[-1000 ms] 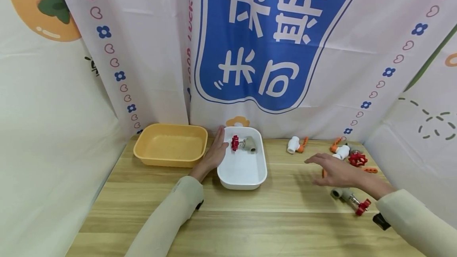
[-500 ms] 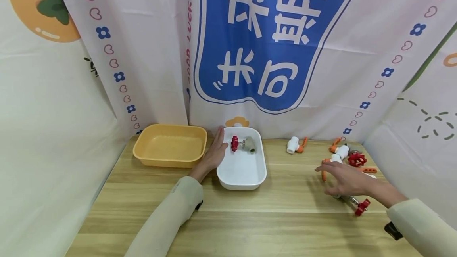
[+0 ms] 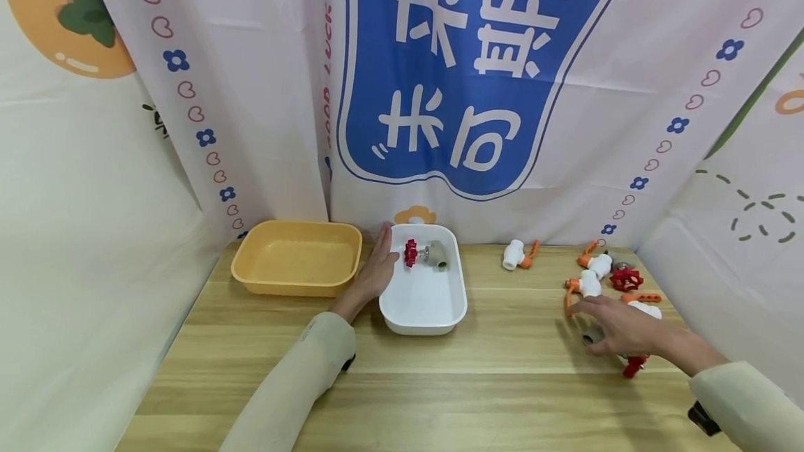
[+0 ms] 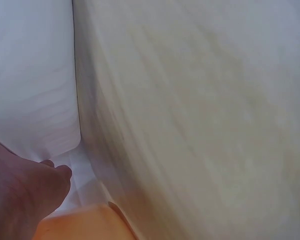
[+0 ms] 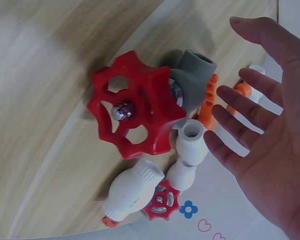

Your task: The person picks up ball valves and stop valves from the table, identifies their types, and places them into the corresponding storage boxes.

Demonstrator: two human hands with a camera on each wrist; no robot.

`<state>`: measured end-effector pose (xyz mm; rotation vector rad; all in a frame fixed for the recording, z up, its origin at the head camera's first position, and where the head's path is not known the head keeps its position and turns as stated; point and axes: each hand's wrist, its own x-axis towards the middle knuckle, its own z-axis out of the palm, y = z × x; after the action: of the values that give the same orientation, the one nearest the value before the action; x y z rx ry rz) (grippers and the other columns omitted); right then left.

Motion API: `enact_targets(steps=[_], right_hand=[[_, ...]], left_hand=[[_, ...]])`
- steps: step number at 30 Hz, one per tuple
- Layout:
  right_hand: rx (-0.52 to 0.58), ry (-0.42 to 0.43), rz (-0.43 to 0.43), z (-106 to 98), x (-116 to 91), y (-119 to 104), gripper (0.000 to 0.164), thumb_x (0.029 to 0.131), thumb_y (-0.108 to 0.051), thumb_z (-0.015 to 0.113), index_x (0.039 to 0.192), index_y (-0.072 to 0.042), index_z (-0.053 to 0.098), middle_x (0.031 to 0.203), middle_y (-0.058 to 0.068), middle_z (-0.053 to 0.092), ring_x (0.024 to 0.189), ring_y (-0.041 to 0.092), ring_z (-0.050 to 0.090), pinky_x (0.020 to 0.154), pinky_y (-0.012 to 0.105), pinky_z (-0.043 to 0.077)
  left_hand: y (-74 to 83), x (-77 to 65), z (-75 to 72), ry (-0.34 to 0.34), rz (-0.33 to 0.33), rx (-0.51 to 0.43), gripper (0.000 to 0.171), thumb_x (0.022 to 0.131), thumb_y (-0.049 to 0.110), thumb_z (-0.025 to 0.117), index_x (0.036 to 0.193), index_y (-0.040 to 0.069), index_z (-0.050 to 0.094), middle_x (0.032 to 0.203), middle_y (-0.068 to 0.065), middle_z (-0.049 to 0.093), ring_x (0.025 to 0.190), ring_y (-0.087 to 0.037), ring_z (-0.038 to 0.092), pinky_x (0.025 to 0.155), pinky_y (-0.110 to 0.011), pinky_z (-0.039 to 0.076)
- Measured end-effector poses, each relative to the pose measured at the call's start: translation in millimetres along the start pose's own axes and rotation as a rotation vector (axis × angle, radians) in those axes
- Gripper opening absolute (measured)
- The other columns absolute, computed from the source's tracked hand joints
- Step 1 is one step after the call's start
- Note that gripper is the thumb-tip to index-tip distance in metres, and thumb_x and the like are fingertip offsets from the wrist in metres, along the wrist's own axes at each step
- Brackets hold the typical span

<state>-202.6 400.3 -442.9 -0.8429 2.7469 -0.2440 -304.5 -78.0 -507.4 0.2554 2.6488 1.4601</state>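
My left hand [image 3: 375,272] lies along the left side of a white plastic tray [image 3: 422,309], its fingers straight against the outer wall and its thumb at the rim. Inside that tray is a grey valve [image 3: 436,254] with a red handwheel. My right hand [image 3: 622,330] hovers over another grey valve [image 3: 591,335], partly covering it in the head view. The right wrist view shows this valve's red handwheel [image 5: 157,105] close up, and the fingers spread beside it, holding nothing.
Beyond the right hand are several white ball valves [image 3: 599,266] with orange levers and another red handwheel [image 3: 626,279]. One white ball valve [image 3: 513,254] lies apart, right of the tray. A yellow tray [image 3: 295,284] stands at left. Printed cloth [image 3: 276,124] hangs behind the table.
My right hand has moved right and down toward the near grey valve, uncovering the white ball valves behind it. The left hand stays at the white tray.
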Motion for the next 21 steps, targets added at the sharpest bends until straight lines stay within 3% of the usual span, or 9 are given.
enact_targets(steps=[5,9,21], right_hand=[[0.007,-0.026,0.021,2,-4,4,0.068,0.081,-0.035,0.092,0.137,-0.009,0.066,0.141,0.029,0.060,0.122,0.050,0.061,0.091,0.062,0.058],[0.023,-0.042,0.046,3,-6,9,0.068,0.081,-0.036,0.092,0.137,-0.008,0.065,0.145,0.039,0.053,0.126,0.059,0.057,0.095,0.070,0.054],[0.027,-0.057,0.071,16,-8,23,0.071,0.077,-0.039,0.093,0.134,-0.007,0.066,0.145,0.040,0.053,0.126,0.056,0.058,0.092,0.065,0.057]], left_hand=[[1.7,0.0,-0.5,0.001,-0.005,0.008,0.069,0.113,0.034,0.028,0.170,0.018,-0.007,0.177,0.007,-0.017,0.164,-0.017,-0.012,0.134,-0.045,-0.001],[2.4,0.2,-0.8,0.000,-0.005,0.016,0.069,0.113,0.034,0.027,0.170,0.018,-0.007,0.177,0.007,-0.017,0.164,-0.016,-0.012,0.134,-0.046,0.000],[-2.4,0.5,0.7,0.003,0.021,0.011,0.068,0.113,0.030,0.027,0.170,0.017,-0.008,0.177,0.007,-0.017,0.164,-0.017,-0.011,0.134,-0.045,0.001]])
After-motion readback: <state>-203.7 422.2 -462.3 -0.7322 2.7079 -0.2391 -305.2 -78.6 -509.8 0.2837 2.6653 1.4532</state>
